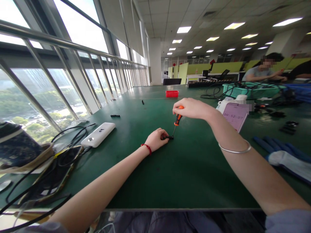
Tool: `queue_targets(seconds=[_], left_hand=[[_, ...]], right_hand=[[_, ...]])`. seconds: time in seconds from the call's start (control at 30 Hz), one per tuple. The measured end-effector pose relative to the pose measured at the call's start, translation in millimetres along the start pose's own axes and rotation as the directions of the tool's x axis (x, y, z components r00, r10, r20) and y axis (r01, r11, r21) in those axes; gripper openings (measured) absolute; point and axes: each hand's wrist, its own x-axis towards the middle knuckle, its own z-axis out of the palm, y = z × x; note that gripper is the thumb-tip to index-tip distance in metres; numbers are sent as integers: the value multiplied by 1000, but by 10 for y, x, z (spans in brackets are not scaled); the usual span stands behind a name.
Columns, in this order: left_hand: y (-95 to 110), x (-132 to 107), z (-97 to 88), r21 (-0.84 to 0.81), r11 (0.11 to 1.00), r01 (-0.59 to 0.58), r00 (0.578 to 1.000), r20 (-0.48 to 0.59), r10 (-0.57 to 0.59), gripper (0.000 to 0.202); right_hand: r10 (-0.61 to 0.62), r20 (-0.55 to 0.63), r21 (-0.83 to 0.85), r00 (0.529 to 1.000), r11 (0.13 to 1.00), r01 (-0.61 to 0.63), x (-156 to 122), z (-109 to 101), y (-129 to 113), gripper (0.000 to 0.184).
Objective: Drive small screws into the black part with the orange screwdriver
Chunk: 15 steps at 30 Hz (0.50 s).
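My left hand [157,139] rests on the green table [189,168], fingers closed on a small black part [169,137] that it pins to the surface. My right hand [191,108] grips the top of an orange-and-black screwdriver [178,120] held almost upright. The screwdriver's thin tip comes down onto the black part just right of my left fingers. A red cord is on my left wrist and a silver bangle on my right forearm.
A white power bank [98,134], cables and a phone [54,176] lie at the left. A pink timer phone [235,115] stands at the right, blue-and-white gloves [284,155] nearer. A red tray [172,94], small black parts [115,115], a teal basket [250,90] and another person [262,69] are farther back.
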Motion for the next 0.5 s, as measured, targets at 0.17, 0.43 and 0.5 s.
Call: queue_targets(seconds=[0.17,0.43,0.5], left_hand=[[-3,3,5,9,1000,-8,1000,-1,8,13],[-8,3,4,23,999,-27,1000,3,27,13],[-5,0,1,23,999,-33,999,5,33,13]], right_hand=[[71,-9,-2,997,997,-71,5,7,12,33],[31,36,38,999,999,-32,-9,-25,-2,27],[77,97,32,992,996,-81,-27,-49,-6,33]])
